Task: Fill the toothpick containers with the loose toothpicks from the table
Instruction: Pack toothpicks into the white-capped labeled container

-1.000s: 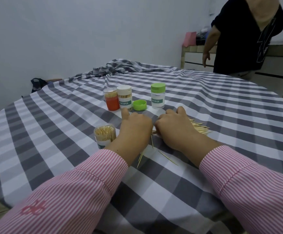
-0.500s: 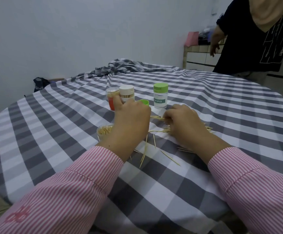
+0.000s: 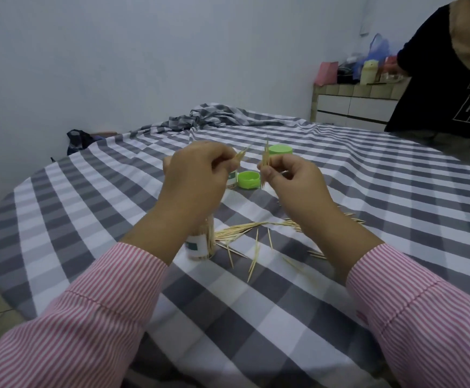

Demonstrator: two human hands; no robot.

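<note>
Both hands are raised above the checked tablecloth (image 3: 284, 317). My left hand (image 3: 197, 175) pinches a few toothpicks that stick out to the right. A small upright bunch of toothpicks (image 3: 266, 161) is pinched in my right hand (image 3: 292, 180). Loose toothpicks (image 3: 245, 231) lie scattered on the cloth under my wrists. An open clear container (image 3: 203, 245), full of toothpicks, stands below my left wrist. A green-lidded container (image 3: 280, 150) peeks out behind my right hand, and another container (image 3: 231, 180) is mostly hidden by my left hand.
A loose green lid (image 3: 248, 180) lies between my hands. The cloth is bunched up at the far edge (image 3: 214, 114). A person in a black top (image 3: 449, 79) stands at the back right by a counter (image 3: 351, 105) with bags on it.
Both hands have lifted off the table, each now holding toothpicks picked from the pile. The view tilted up and the person at the back moved right.
</note>
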